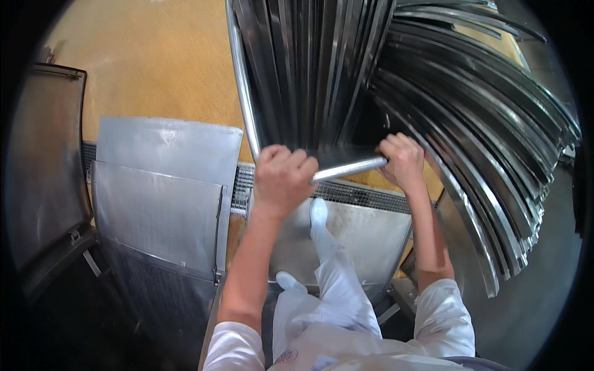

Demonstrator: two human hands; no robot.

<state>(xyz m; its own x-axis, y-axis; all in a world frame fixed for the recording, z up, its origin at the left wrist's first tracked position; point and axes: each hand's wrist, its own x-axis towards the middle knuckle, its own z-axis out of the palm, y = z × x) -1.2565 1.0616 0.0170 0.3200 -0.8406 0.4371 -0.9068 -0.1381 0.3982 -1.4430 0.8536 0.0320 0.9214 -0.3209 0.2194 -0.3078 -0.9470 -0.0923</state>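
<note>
Two hands grip one shiny steel handle bar [346,168] of a cart: the left hand [283,176] is closed around its corner, the right hand [402,159] around its far end. Beyond the bar, many thin, dark metal trays [433,93] stand upright on edge, fanned out; two flat steel panels [161,198] lie on the floor at left.

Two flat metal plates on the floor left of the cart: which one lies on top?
The nearer, lower plate lies on top: its upper edge overlaps the farther plate, which shows only as a strip beyond it, against the orange floor.
</note>
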